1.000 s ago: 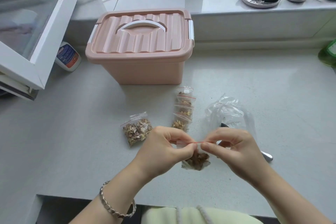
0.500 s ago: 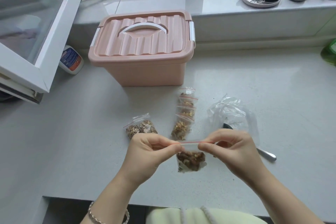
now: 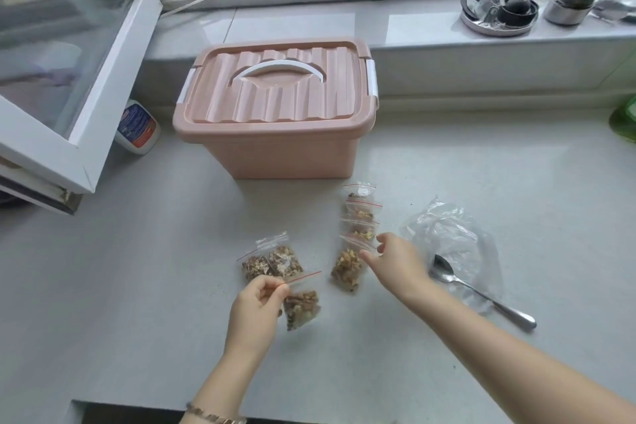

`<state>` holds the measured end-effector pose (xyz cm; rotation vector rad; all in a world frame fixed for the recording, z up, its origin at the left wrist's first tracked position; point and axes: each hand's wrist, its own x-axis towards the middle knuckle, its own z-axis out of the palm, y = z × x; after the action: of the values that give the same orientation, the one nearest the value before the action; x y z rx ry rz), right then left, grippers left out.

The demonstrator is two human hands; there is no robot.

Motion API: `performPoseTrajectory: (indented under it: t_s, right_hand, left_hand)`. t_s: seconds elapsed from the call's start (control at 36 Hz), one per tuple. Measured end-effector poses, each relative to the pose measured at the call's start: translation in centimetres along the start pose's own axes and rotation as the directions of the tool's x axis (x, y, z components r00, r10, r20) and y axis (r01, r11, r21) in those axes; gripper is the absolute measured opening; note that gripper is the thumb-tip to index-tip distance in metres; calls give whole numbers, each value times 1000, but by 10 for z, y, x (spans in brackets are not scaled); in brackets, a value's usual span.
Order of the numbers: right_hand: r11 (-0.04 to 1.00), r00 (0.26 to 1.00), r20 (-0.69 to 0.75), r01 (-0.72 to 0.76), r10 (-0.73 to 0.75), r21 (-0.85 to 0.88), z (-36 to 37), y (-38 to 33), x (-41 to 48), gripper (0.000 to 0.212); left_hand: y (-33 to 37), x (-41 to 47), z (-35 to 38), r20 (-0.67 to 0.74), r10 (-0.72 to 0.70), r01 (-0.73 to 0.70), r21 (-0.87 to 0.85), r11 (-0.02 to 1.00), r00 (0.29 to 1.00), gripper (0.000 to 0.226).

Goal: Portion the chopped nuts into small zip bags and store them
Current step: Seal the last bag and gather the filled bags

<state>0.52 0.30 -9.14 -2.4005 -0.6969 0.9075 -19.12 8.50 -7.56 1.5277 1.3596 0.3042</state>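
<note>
Nuts (image 3: 346, 270), chopped, portioned in small zip bags; we count seven bags on or over the worktop (image 3: 137, 286).

1. Single bag (image 3: 303, 305), filled in its lower half. It hangs from our left hand (image 3: 256, 310), which pinches one end of its red-lined zip strip. We cannot tell whether the strip is pressed fully closed.
2. Pair of filled bags (image 3: 272, 262), overlapping, lying just beyond the left hand.
3. Row of four filled bags (image 3: 359, 213), overlapping, running away from our right hand (image 3: 395, 262) toward the box. This hand reaches to the nearest one, thumb and forefinger parted at its top edge, gripping nothing that we can see.
4. Large clear bag (image 3: 444, 234), crumpled, to the right of the right hand, apparently emptied. A spoon (image 3: 481, 289) lies on it, bowl close to the wrist.
5. Pink storage box (image 3: 275, 134), beyond both hands, lid on.

Status, in our judgement: portioning looks finished or nearly so, as no loose nuts show. Storing is not begun, with every bag outside the closed box. Left to do: gather the bags, open the box, put them in, close it.
</note>
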Motion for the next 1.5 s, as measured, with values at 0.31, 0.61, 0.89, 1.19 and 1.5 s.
performPoseTrajectory:
  t_s: [0.31,0.61,0.89,1.19,1.5]
  right_hand:
    - [991,998,-26,66,-63,116,12,8,5,13]
    - [882,934,-28,345,-356,321,-40,5,-58,21]
    - [780,955,-14,251,-297,574,-67,-4,-92,10]
    - [690,977,41,116,-207,714,-69,-3,-96,4]
    - [652,985,3,111,-171,750,-71,-1,-98,18]
  left_hand:
    - [13,0,17,-21,256,-239,293,926,966,33]
    - [56,-7,48,373,175,-59,-300,952,911,36]
    - [76,-42,55,338,254,-76,-462,884,906,23]
    - [86,-57,46,276,157,-2,-490,872,948,12]
    - [89,-60,45,306,101,49,-448,893,947,7]
